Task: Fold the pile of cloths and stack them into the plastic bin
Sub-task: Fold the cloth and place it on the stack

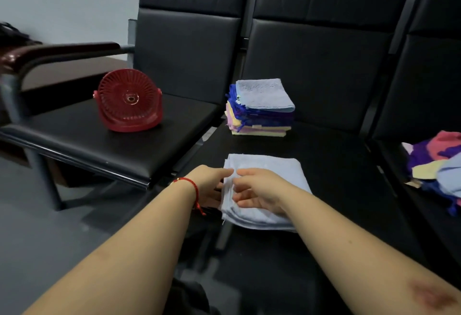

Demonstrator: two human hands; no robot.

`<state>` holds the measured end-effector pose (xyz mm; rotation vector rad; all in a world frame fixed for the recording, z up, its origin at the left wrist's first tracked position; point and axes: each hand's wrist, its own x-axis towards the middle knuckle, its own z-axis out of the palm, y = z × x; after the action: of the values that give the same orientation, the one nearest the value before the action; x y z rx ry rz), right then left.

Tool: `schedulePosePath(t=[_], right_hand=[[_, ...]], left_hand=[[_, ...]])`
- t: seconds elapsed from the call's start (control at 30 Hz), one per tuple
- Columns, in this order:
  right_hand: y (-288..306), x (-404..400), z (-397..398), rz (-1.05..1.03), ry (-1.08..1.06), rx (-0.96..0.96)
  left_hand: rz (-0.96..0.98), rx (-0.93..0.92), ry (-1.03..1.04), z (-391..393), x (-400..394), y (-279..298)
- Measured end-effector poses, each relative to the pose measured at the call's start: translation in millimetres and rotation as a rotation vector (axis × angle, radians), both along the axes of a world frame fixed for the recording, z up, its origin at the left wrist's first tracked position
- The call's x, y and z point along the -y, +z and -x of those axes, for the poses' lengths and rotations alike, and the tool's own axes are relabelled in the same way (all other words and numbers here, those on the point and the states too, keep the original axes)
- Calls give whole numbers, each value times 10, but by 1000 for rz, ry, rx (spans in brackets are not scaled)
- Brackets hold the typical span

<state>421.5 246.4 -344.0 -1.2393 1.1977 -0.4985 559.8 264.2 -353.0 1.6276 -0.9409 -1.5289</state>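
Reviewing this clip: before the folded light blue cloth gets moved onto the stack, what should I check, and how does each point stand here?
1. Light blue cloth folded flat on the middle seat: ok, though its left edge layers look slightly uneven.
2. Left hand has hold of the cloth: cannot tell; it is at the left edge, fingers partly hidden.
3. Right hand has hold: not ok; it rests on top with fingers relaxed.
4. Folded stack is steady enough to take another: ok; it stands upright, with frayed edges sticking out on its left.
5. Plastic bin present: not ok, none in view.
6. Unfolded pile left to do: ok, on the right seat.
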Motion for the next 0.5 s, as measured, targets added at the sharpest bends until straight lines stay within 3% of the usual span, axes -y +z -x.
schedulePosePath(t=[0.1, 0.23, 0.37, 0.5], right_hand=[[6, 12, 124, 121, -86, -34], [43, 126, 631, 603, -234, -556], [34, -46, 999, 423, -240, -816], [27, -179, 1058, 338, -236, -707]], left_hand=[[46, 146, 43, 41, 24, -7], [85, 400, -15, 43, 57, -12], [135, 596, -89, 104, 67, 5], [224, 614, -140, 107, 15, 26]])
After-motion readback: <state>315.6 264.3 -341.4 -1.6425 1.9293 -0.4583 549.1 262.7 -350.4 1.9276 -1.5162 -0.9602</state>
